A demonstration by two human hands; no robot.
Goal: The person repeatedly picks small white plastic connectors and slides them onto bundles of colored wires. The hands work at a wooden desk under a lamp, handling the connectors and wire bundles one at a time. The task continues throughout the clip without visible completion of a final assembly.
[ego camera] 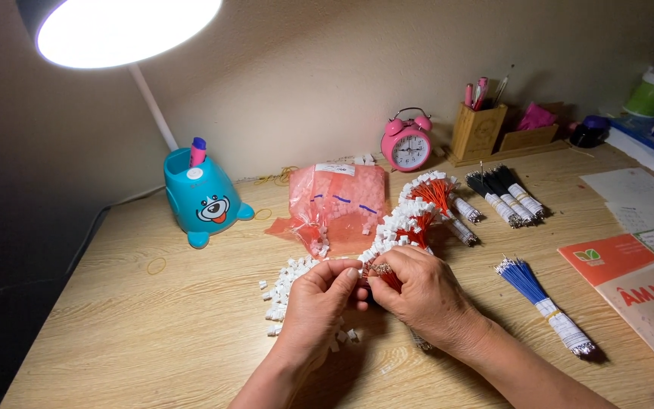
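My left hand [319, 299] and my right hand [418, 291] meet at the middle of the wooden desk [191, 333], fingertips pinched together. Between them is a small white connector [362, 263] on the end of a bundle of red wires [399, 238] tipped with white connectors. My right hand grips that bundle. A second red bundle [433, 193] lies just behind it. Loose white connectors [285, 284] lie scattered to the left of my left hand. A pink plastic bag [336, 204] with more connectors lies behind them.
A blue wire bundle [543, 299] lies right of my hands and black wire bundles [505, 195] lie farther back. A blue animal-shaped lamp base [200, 198], pink alarm clock [406, 144], wooden pen holder [478, 129] and booklets [637, 280] ring the desk. Rubber bands [156, 265] lie at left.
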